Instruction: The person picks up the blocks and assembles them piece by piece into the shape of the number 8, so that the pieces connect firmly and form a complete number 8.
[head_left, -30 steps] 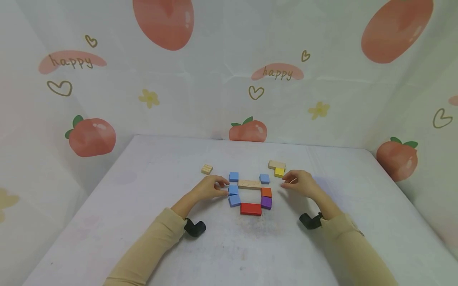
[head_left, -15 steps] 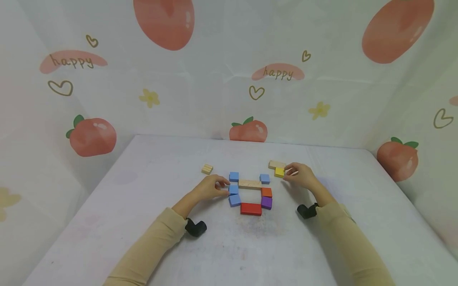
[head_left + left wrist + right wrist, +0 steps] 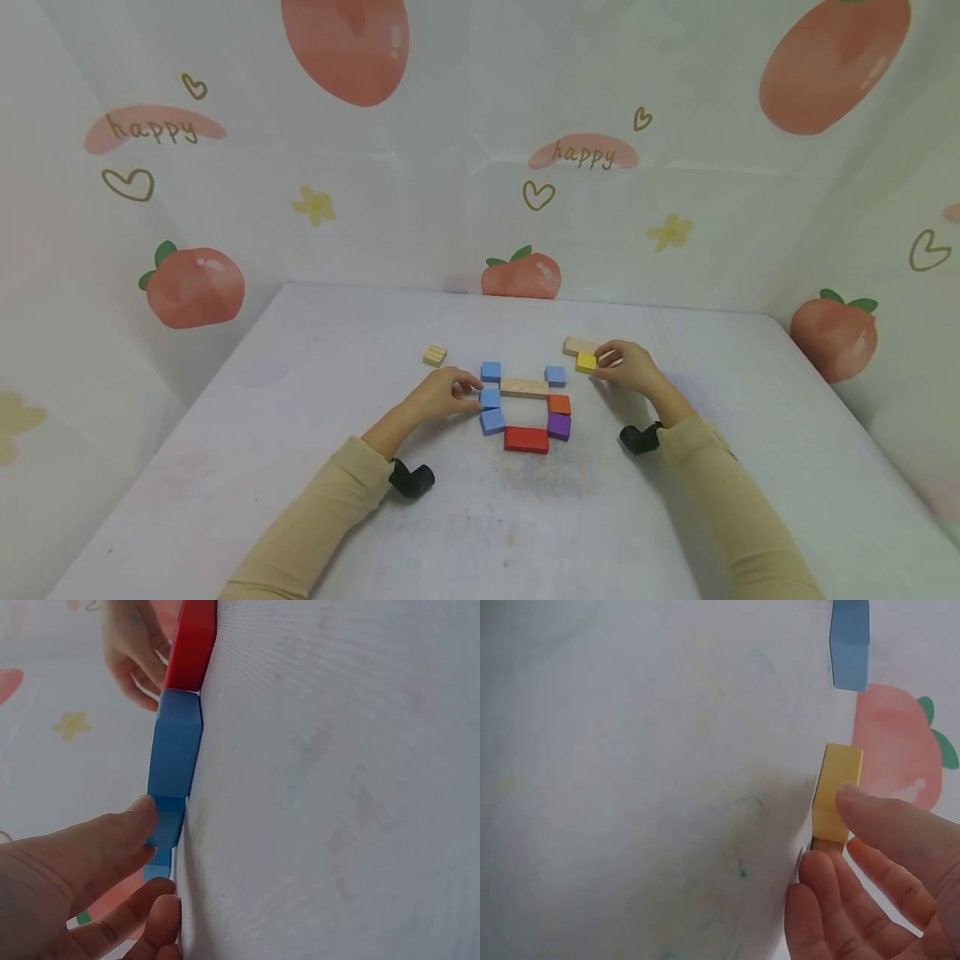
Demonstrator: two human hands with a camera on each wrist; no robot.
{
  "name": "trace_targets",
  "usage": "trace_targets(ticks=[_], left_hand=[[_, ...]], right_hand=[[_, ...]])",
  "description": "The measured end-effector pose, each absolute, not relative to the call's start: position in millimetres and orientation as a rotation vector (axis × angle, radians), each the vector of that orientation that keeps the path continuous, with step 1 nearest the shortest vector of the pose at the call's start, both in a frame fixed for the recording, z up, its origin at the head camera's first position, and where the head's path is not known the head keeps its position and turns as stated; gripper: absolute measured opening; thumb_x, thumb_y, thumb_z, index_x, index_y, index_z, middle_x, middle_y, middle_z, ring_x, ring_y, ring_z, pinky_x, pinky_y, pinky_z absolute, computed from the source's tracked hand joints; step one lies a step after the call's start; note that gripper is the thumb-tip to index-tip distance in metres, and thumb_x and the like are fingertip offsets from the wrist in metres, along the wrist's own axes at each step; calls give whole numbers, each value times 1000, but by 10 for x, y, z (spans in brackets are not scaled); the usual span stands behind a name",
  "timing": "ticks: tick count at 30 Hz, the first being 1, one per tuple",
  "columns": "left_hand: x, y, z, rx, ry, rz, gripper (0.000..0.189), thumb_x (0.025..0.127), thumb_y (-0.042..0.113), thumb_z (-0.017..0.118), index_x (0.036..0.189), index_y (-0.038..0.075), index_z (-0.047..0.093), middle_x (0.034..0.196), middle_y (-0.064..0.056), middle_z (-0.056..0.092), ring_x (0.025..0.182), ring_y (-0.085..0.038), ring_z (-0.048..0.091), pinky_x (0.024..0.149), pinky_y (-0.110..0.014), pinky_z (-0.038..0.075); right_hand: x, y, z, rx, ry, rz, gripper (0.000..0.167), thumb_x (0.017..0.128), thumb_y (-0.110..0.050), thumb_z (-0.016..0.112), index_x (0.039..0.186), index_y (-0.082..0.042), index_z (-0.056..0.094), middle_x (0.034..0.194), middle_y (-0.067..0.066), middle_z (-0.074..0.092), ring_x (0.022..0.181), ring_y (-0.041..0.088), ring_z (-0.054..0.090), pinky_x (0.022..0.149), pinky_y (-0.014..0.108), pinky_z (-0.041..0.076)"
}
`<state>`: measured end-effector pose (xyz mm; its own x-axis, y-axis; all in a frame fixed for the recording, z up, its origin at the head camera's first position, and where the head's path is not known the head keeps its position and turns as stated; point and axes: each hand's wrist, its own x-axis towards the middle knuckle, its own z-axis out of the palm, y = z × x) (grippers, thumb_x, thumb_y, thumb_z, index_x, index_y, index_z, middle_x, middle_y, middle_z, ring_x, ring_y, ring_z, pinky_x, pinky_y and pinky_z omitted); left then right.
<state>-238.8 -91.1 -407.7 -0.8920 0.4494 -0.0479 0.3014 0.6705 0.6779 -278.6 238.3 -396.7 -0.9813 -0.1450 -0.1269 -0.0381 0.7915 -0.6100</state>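
My left hand point(image 3: 441, 393) rests at the left side of a ring of blocks, thumb tip against the middle blue block point(image 3: 490, 399). In the left wrist view, the left fingers point(image 3: 120, 909) are loosely bent behind that thumb. Another blue block point(image 3: 492, 422) sits just nearer. My right hand point(image 3: 628, 367) is at a yellow block point(image 3: 586, 362) at the back right. In the right wrist view, the thumb lies on the yellow block's near face and the forefinger passes behind its right end, pinching it. A plain wooden block point(image 3: 579, 346) sits behind it, partly hidden by the fingers.
A red block point(image 3: 527, 439), a purple block point(image 3: 558, 426), an orange block point(image 3: 559, 404), a long wooden block point(image 3: 524, 387) and two blue blocks, left point(image 3: 491, 372) and right point(image 3: 555, 376), form the ring. A striped wooden block point(image 3: 435, 356) lies apart at the back left.
My right hand has moved away from me, from beside the ring to the yellow block, and its thumb and forefinger have come onto it. The left hand and the blocks have stayed put.
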Motion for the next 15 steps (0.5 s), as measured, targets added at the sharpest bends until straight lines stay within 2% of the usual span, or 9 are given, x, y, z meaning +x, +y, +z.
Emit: trace_targets(ticks=[6,15], left_hand=[[-2389,-911,-4081,604,2666,1037,29,81,19,72,108,7,68,99,-9,62,79,-12,51,70,-22,43],[-2389,-911,-4074,612,2656,1054,29,81,18,72,107,6,68,100,-10,62,79,-12,51,70,-22,43]], right_hand=[[-2802,2354,-3955,-99,2788,-944,37,83,-14,69,114,3,56,109,24,61,96,30,58,81,37,50],[-2860,2365,-3943,-112,2759,-933,37,82,-14,70,112,3,57,106,22,62,90,25,58,74,30,49]])
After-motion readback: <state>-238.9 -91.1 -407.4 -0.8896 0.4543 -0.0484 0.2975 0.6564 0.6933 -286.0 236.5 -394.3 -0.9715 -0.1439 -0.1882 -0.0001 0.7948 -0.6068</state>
